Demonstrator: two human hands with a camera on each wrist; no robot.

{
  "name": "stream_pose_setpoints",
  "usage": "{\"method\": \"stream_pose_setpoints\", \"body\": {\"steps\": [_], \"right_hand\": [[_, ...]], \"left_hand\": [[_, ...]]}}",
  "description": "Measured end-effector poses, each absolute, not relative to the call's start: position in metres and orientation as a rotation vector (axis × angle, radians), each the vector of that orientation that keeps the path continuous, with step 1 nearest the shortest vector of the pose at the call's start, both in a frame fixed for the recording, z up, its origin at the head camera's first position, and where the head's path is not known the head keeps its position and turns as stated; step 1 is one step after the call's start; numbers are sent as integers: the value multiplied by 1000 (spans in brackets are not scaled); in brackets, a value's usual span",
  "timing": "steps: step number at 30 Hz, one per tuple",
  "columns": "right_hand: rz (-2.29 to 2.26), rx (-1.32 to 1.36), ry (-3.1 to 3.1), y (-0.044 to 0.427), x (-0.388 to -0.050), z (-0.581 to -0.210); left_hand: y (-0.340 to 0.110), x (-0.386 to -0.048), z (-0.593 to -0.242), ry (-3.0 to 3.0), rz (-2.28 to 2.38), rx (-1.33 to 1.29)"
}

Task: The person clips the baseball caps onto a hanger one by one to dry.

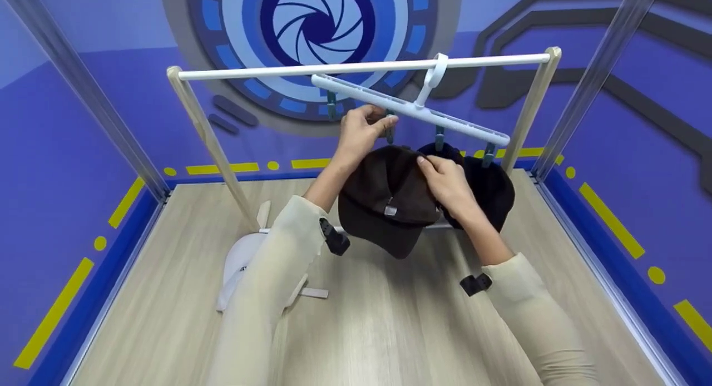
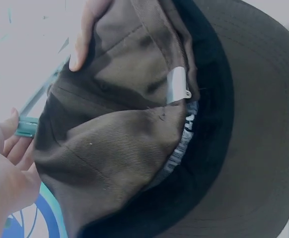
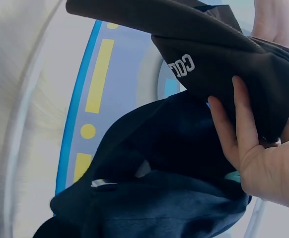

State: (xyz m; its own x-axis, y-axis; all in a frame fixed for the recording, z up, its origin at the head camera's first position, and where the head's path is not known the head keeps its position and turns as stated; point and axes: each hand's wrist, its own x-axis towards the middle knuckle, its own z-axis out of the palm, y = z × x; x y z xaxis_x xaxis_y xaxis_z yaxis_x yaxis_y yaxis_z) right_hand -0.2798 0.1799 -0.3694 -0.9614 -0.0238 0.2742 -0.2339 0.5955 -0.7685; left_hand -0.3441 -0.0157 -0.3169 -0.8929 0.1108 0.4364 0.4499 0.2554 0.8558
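A dark brown cap (image 1: 384,191) hangs below a tilted light blue hanger (image 1: 411,109), its brim downward. My left hand (image 1: 359,133) pinches a green clip (image 1: 390,131) just above the crown; the left wrist view shows thumb and fingers on that clip (image 2: 26,127). With my right hand (image 1: 449,187) I grip the top of the brown cap; in the right wrist view two fingers (image 3: 246,119) lie along its lettered side. Whether the clip touches the fabric is hidden. Behind it, a black cap (image 1: 492,191) hangs from clips at the hanger's right.
The hanger hooks over the white rail (image 1: 250,72) of a rack with wooden posts (image 1: 537,97). A free green clip (image 1: 331,105) hangs at the hanger's left end. On the wooden floor, a pale cap (image 1: 239,258) lies by the left post, partly behind my left sleeve.
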Motion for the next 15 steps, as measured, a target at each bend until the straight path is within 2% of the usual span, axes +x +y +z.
{"method": "stream_pose_setpoints", "body": {"steps": [8,15], "right_hand": [[1274,195,-2613,185,-279,-377],[1261,161,-2626,186,-281,-376]], "left_hand": [[-8,-336,-324,-2112,-1983,-421],[-7,-334,-328,-2066,-2063,-379]]}}
